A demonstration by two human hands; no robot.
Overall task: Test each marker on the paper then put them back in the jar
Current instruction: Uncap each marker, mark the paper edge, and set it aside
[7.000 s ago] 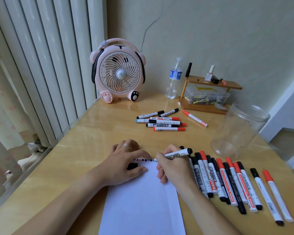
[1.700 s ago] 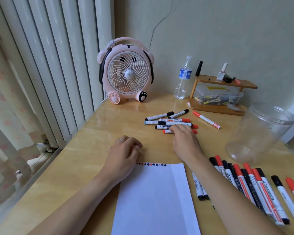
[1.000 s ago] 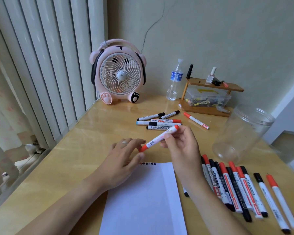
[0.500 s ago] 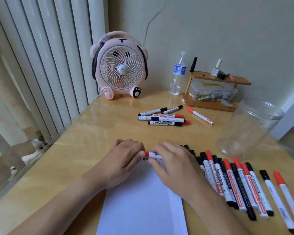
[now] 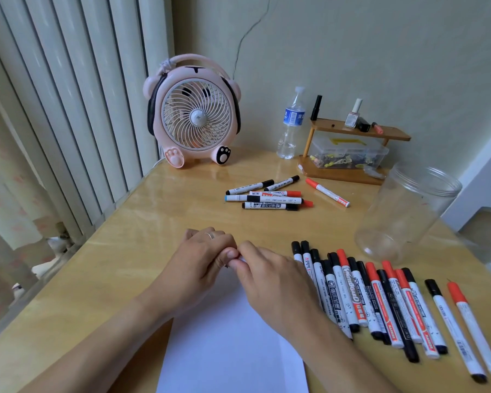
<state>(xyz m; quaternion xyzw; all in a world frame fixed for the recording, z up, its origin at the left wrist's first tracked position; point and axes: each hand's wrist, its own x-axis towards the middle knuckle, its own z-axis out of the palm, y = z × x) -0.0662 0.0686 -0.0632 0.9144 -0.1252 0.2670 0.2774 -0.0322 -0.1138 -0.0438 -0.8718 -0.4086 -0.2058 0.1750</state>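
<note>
We bring our left hand (image 5: 201, 259) and right hand (image 5: 270, 279) together over the far edge of the paper (image 5: 230, 344), fingers curled and pinching a marker (image 5: 241, 260) that is nearly all hidden between them, probably to pull its cap before testing. Far of us lies a small marker group (image 5: 267, 195). To the right a long marker row (image 5: 380, 302) lies near. The empty jar (image 5: 403, 214) stands far right, mouth open for returns.
</note>
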